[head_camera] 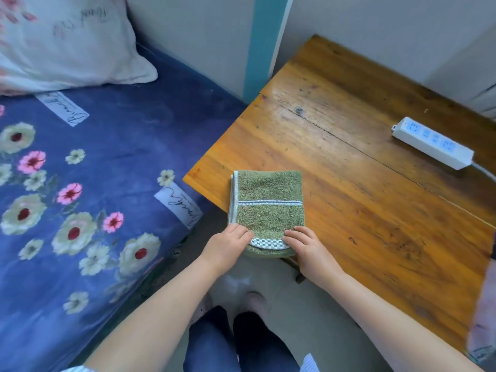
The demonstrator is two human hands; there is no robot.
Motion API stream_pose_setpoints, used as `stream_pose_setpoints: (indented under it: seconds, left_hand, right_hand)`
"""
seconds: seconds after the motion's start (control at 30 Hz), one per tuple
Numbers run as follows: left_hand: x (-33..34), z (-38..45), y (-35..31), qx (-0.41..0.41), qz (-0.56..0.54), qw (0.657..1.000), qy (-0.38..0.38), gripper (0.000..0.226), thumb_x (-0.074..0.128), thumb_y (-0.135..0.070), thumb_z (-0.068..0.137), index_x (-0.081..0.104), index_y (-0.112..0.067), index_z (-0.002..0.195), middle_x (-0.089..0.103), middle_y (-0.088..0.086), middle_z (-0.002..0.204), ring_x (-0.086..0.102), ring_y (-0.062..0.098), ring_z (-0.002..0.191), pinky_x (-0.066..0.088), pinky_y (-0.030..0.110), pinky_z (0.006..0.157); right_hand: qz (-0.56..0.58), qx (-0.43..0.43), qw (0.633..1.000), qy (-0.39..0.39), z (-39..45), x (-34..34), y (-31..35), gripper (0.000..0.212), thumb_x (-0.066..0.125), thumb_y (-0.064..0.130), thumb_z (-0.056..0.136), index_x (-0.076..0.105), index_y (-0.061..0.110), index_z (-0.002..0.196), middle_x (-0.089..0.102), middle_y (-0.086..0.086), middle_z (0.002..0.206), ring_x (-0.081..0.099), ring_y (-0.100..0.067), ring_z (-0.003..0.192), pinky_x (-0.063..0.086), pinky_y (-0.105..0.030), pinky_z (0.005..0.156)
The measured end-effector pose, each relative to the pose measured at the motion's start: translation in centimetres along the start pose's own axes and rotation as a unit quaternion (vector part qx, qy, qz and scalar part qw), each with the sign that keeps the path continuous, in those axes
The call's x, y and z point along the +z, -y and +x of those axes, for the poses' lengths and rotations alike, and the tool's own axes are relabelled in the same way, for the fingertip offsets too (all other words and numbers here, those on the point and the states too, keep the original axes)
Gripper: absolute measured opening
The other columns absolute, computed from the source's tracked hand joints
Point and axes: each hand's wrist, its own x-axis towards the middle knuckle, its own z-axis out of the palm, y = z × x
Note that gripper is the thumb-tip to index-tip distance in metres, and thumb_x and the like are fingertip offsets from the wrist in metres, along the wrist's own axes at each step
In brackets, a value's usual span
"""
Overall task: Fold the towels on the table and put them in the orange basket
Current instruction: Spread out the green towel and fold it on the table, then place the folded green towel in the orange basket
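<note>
Folding looked like the step in hand: the green towel [268, 208] lay in a neat stack at the near left corner of the wooden table [375, 210], its near end hanging over the edge. The left hand [228, 247] and right hand [306, 247] pinched that end. Next they would likely need to fold it over or lift it, but no orange basket showed. A white power strip [432, 142] lay by the table's right edge; a flowery bed [80, 197] stood left.
</note>
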Motion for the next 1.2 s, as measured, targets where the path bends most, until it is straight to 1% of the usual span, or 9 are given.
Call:
stream_pose_setpoints:
  seconds: [0.03, 0.1, 0.13, 0.2, 0.37, 0.53, 0.83, 1.0, 1.2]
  left_hand:
    - [-0.1, -0.4, 0.1, -0.012, -0.022, 1.000, 0.003, 0.052, 0.083, 0.004, 0.031, 0.072, -0.007, 0.081, 0.068, 0.002, 0.076, 0.045, 0.012, 0.084, 0.041, 0.019, 0.032]
    - [0.3, -1.4, 0.9, -0.053, -0.062, 0.996, 0.036, 0.049, 0.071, -0.002, 0.064, 0.060, -0.006, 0.112, 0.061, 0.007, 0.109, 0.042, 0.015, 0.109, 0.052, 0.025, 0.068]
    - [0.2, -2.0, 1.3, -0.079, -0.092, 0.991, 0.057, 0.047, 0.060, -0.004, 0.075, 0.051, -0.008, 0.122, 0.054, 0.006, 0.119, 0.039, 0.016, 0.118, 0.045, 0.026, 0.085]
    - [-1.9, -5.2, 2.9, -0.132, -0.162, 0.977, 0.048, 0.046, 0.053, -0.004, 0.080, 0.047, -0.008, 0.125, 0.050, 0.004, 0.123, 0.039, 0.016, 0.120, 0.032, 0.021, 0.093]
    - [-7.3, -10.1, 5.9, -0.245, -0.238, 0.934, -0.103, 0.036, 0.058, 0.006, 0.073, 0.056, 0.002, 0.109, 0.058, 0.015, 0.110, 0.050, 0.027, 0.106, 0.028, 0.016, 0.078]
    - [-13.2, -19.6, 11.3, -0.356, -0.245, 0.874, -0.222, 0.030, 0.058, 0.007, 0.073, 0.055, -0.001, 0.102, 0.057, 0.009, 0.094, 0.051, 0.024, 0.087, 0.026, 0.021, 0.064]
    - [-21.4, -41.4, 18.8, -0.401, -0.173, 0.861, -0.260, 0.038, 0.068, 0.006, 0.070, 0.058, 0.003, 0.106, 0.055, 0.018, 0.109, 0.054, 0.031, 0.102, 0.033, 0.021, 0.078]
    - [-26.0, -50.0, 23.1, -0.465, -0.134, 0.809, -0.335, 0.046, 0.058, 0.012, 0.071, 0.053, 0.001, 0.115, 0.058, 0.019, 0.116, 0.054, 0.033, 0.108, 0.032, 0.027, 0.081]
    - [-30.0, -54.9, 29.4, -0.502, -0.154, 0.764, -0.376, 0.049, 0.062, 0.004, 0.077, 0.045, -0.007, 0.122, 0.059, 0.013, 0.117, 0.058, 0.032, 0.098, 0.037, 0.028, 0.070]
  right_hand:
    - [0.025, 0.005, 1.000, 0.007, -0.3, 0.2, 0.3, 0.050, 0.051, -0.024, 0.068, 0.060, -0.004, 0.113, 0.057, -0.016, 0.125, 0.042, -0.038, 0.124, 0.036, -0.041, 0.102]
    - [0.061, 0.027, 0.998, 0.002, -0.7, 0.1, 0.9, 0.050, 0.045, -0.024, 0.068, 0.061, -0.005, 0.111, 0.057, -0.015, 0.125, 0.042, -0.033, 0.124, 0.030, -0.032, 0.104]
    - [0.079, 0.033, 0.996, -0.005, -0.9, 0.0, 1.3, 0.050, 0.044, -0.024, 0.067, 0.061, -0.005, 0.110, 0.058, -0.015, 0.123, 0.044, -0.031, 0.123, 0.028, -0.028, 0.103]
    - [0.102, 0.025, 0.994, -0.015, -0.3, 0.1, 4.8, 0.049, 0.044, -0.022, 0.067, 0.062, -0.004, 0.110, 0.059, -0.014, 0.120, 0.048, -0.027, 0.121, 0.028, -0.022, 0.101]
    - [0.149, 0.003, 0.989, -0.022, 2.5, -2.0, 12.6, 0.053, 0.041, -0.004, 0.057, 0.060, -0.009, 0.107, 0.062, -0.020, 0.110, 0.057, -0.030, 0.109, 0.039, -0.022, 0.090]
    - [0.125, -0.081, 0.986, -0.067, 6.4, 0.4, 24.6, 0.054, 0.057, -0.017, 0.067, 0.048, -0.011, 0.121, 0.054, -0.026, 0.121, 0.051, -0.036, 0.117, 0.031, -0.018, 0.091]
    - [0.107, -0.202, 0.972, -0.050, 8.0, 6.2, 47.6, 0.045, 0.063, -0.015, 0.068, 0.056, -0.009, 0.112, 0.059, -0.023, 0.111, 0.056, -0.034, 0.105, 0.036, -0.022, 0.081]
    - [0.119, -0.263, 0.957, -0.031, 10.9, 6.1, 59.5, 0.042, 0.067, -0.006, 0.069, 0.057, -0.005, 0.110, 0.060, -0.021, 0.106, 0.056, -0.032, 0.099, 0.038, -0.031, 0.075]
    - [0.259, -0.236, 0.937, 0.003, 15.9, 6.3, 68.6, 0.042, 0.063, 0.002, 0.079, 0.049, 0.013, 0.117, 0.053, 0.012, 0.088, 0.052, -0.016, 0.089, 0.042, -0.023, 0.069]
